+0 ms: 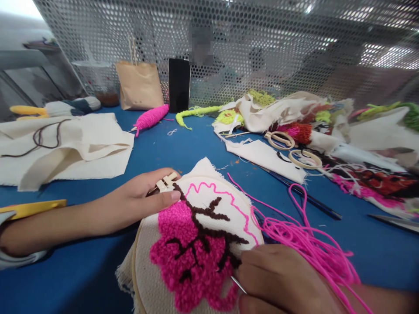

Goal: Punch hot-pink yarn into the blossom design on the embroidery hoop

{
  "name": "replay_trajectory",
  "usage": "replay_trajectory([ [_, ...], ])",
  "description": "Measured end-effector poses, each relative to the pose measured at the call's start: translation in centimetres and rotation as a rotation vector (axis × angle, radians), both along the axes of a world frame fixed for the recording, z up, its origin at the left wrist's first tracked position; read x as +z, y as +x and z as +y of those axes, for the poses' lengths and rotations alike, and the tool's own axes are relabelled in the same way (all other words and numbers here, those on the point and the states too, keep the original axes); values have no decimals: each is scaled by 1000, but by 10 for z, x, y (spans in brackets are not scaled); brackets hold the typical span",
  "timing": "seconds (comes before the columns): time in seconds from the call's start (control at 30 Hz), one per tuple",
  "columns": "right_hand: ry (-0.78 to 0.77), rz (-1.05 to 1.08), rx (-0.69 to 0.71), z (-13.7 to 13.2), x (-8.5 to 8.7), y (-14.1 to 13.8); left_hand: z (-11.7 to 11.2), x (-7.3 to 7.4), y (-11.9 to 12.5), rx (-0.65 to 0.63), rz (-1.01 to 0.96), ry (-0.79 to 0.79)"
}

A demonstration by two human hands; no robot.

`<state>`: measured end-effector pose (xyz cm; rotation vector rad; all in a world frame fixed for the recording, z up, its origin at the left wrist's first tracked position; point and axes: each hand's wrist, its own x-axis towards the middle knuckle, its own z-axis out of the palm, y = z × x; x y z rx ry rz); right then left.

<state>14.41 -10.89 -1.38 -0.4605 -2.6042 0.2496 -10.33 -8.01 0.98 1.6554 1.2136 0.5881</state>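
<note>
A round embroidery hoop holds cream cloth with a fluffy pink flower shape, dark brown branch lines and a pink outline. My left hand rests on the hoop's upper left rim, by its wooden clamp. My right hand is closed around a punch needle, whose metal tip touches the pink pile at the lower right. Loose pink yarn runs from that hand across the blue table.
Folded cream cloth lies at the left, a yellow tool by my forearm. Pink and green yarn skeins, a paper bag and a black phone stand at the back. Scissors, scraps and a dark rod fill the right.
</note>
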Motion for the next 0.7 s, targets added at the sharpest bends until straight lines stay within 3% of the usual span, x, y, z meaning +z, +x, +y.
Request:
replay_trajectory([
  [0.37, -54, -148, -70, 2, 5, -1, 3, -1, -2, -41, 24, -4],
  [0.6, -289, -241, -137, -9, 2, -3, 0, 0, 0, -7, 5, -33],
  [0.7, -226, -296, -214, -11, -6, -7, 0, -2, 0, 13, -8, -47],
])
